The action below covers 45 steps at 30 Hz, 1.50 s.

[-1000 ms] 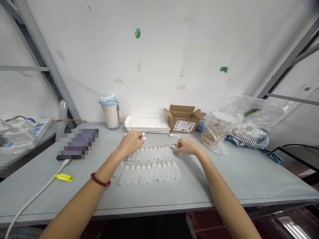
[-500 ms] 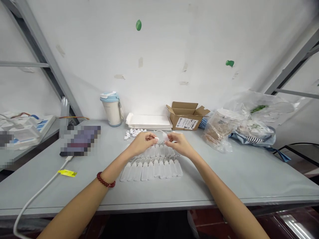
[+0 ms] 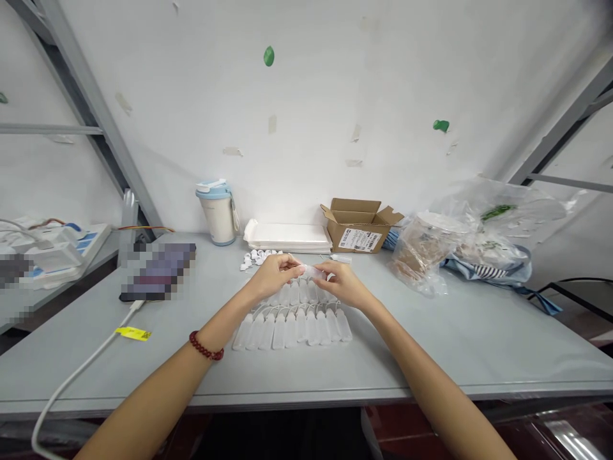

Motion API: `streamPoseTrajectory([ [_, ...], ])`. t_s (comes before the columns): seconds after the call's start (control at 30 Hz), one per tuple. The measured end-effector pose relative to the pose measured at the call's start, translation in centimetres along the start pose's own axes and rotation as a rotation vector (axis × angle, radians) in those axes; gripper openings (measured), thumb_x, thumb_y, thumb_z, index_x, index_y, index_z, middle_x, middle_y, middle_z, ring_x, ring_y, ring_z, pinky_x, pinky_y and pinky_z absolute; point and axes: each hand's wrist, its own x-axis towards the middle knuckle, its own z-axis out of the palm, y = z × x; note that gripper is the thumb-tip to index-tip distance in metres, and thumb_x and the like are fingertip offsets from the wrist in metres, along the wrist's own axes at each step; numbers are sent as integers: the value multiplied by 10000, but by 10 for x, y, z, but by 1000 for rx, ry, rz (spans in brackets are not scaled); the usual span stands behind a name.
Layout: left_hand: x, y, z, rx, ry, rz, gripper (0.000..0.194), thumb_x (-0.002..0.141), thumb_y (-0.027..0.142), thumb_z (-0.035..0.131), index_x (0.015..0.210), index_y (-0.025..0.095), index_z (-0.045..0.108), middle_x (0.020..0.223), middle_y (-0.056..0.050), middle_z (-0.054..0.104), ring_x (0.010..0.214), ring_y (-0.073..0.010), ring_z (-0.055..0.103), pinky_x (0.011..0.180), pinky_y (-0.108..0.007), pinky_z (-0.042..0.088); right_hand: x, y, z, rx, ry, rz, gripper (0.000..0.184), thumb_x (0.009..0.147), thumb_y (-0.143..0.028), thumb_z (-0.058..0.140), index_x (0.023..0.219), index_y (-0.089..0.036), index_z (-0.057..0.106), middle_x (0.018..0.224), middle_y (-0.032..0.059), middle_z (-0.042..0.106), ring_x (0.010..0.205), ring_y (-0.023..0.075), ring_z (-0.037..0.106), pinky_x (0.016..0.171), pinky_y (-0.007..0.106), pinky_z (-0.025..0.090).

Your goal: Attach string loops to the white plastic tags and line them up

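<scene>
My left hand pinches a small white cap, mostly hidden by the fingertips. My right hand grips a translucent plastic bottle, lying sideways with its end against the cap. Both hands hover over the back row of similar bottles, which they partly cover. Closer to me lies a front row of translucent bottles, side by side with thin white tubes or cords at their tops. Behind my left hand is a heap of small white caps.
Along the wall stand a cream and blue tumbler, a stack of white packages and an open cardboard box. Plastic bags lie at right. A blurred phone with a white cable is at left on the grey table.
The bottle in my right hand has tipped from upright to sideways and come up against the cap in my left. The hands are closer together. The view has shifted slightly.
</scene>
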Motion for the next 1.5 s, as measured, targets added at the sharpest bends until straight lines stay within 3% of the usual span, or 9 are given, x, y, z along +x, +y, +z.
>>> streamPoseTrajectory([
  [0.2, 0, 2, -2, -36, 7, -19, 278, 716, 400, 663, 787, 133, 635, 696, -20, 620, 635, -126, 570, 587, -261, 473, 2, 4, 0, 194, 58, 78, 266, 746, -338, 626, 942, -174, 699, 877, 60, 629, 706, 145, 545, 591, 271, 485],
  [0.43, 0, 4, -2, -58, -24, -18, 243, 708, 367, 672, 776, 136, 638, 667, -10, 616, 615, -124, 571, 599, -266, 476, 3, 4, -3, 294, 180, 134, 288, 745, -398, 627, 895, -153, 653, 599, -37, 516, 499, 93, 489, 550, 262, 442],
  [0.63, -3, 7, 1, -40, -5, 9, 249, 703, 369, 682, 787, 137, 649, 714, -27, 640, 628, -130, 565, 606, -269, 469, 4, 0, -4, 384, 183, 173, 366, 725, -507, 630, 800, -149, 633, 569, -21, 567, 460, 85, 468, 478, 235, 405],
  [0.83, -1, 5, 1, -24, 6, 20, 274, 730, 421, 652, 761, 149, 665, 732, -36, 649, 667, -146, 581, 609, -265, 482, 3, -5, -1, 411, 167, 214, 411, 735, -564, 591, 718, -154, 599, 585, 12, 620, 432, 77, 447, 428, 221, 394],
  [1.03, -2, 2, 2, -18, -65, -91, 424, 811, 523, 537, 694, 136, 665, 747, -86, 688, 665, -153, 600, 541, -246, 464, 3, -6, 0, 417, 198, 205, 418, 727, -570, 593, 742, -153, 597, 591, 11, 619, 429, 73, 443, 431, 222, 400],
  [1.13, -3, 2, 1, 0, -85, -45, 397, 800, 511, 562, 711, 139, 669, 745, -72, 678, 668, -151, 592, 547, -247, 463, 2, -7, 1, 409, 200, 209, 418, 734, -574, 581, 725, -156, 588, 583, 5, 605, 426, 74, 441, 424, 223, 395],
  [1.3, -3, 4, 0, -22, -10, 59, 280, 717, 419, 679, 781, 147, 674, 782, -40, 651, 707, -148, 572, 574, -245, 475, 2, -5, 3, 394, 201, 209, 422, 749, -573, 572, 701, -154, 577, 575, 1, 595, 417, 74, 444, 411, 220, 379],
  [1.5, -2, 4, 2, -21, 10, 14, 353, 747, 489, 633, 751, 139, 677, 776, -57, 666, 660, -142, 574, 558, -250, 483, 3, -4, 5, 410, 253, 209, 424, 729, -579, 597, 730, -155, 593, 572, 2, 606, 407, 74, 439, 407, 222, 381],
])
